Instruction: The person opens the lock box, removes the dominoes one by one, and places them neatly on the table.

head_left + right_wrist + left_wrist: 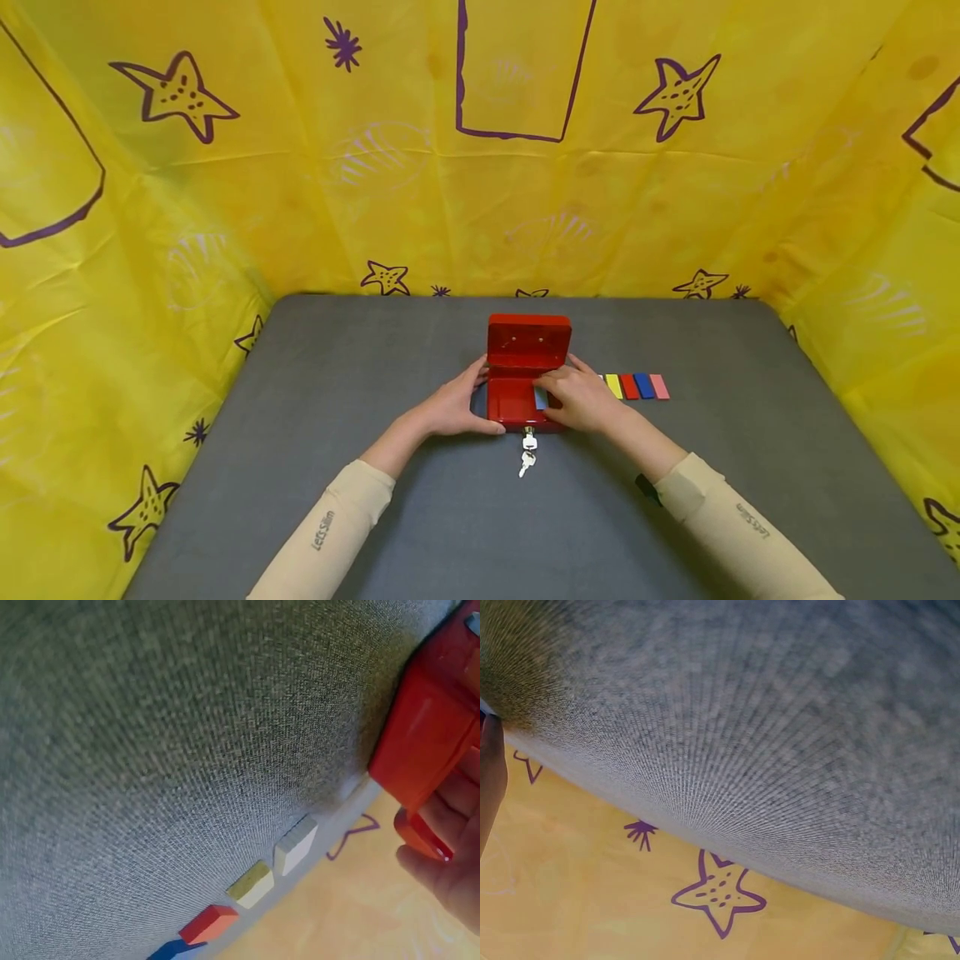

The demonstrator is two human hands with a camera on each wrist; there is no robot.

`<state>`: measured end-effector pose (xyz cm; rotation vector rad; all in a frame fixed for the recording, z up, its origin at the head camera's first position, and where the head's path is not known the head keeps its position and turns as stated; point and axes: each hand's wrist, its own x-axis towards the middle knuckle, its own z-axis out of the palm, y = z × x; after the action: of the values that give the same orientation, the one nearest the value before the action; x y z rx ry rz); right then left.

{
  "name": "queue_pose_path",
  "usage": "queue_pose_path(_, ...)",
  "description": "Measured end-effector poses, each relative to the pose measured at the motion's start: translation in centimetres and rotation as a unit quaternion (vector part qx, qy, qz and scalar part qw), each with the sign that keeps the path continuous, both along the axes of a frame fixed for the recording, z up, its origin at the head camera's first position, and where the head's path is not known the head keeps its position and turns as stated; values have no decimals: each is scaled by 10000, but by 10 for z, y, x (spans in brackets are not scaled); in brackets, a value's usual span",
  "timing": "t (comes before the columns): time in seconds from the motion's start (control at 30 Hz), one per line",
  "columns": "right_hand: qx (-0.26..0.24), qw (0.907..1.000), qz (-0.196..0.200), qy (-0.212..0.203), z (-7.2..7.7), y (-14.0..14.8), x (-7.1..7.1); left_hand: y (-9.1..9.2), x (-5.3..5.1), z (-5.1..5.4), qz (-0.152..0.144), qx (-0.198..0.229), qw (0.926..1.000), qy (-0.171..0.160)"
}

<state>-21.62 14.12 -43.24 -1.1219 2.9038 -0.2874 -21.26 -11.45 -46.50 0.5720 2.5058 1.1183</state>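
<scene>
A red cash box (517,398) stands on the grey table with its lid (529,342) raised. Two keys (528,457) hang at the lock on its front. My left hand (453,407) holds the box's left side, thumb at the front corner and fingers toward the back. Inside the box, on its right, my right hand (581,400) pinches a light blue block (541,397); the fingers partly cover it. The right wrist view shows the box's side wall (424,727) with the right hand reaching over it. In the left wrist view only a sliver of hand (490,772) appears.
To the right of the box lies a row of flat blocks: white (295,846), yellow (613,386), red (629,387), blue (644,386) and pink (659,387). Yellow cloth (405,208) with purple drawings hangs around the table. A dark object (648,490) shows by the right sleeve.
</scene>
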Motion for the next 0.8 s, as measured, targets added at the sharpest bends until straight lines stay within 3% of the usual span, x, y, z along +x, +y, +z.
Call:
queue_pose_path(0.2, 28, 9999, 38, -133, 0, 1, -3, 0, 0, -1, 6, 41, 10000, 18)
queue_pose_path(0.47, -196, 9996, 186, -14, -3, 3, -5, 0, 0, 2, -23, 82, 10000, 32)
queue_pose_path(0.8, -541, 9984, -22, -186, -8, 4, -5, 0, 1, 3, -8, -20, 10000, 18)
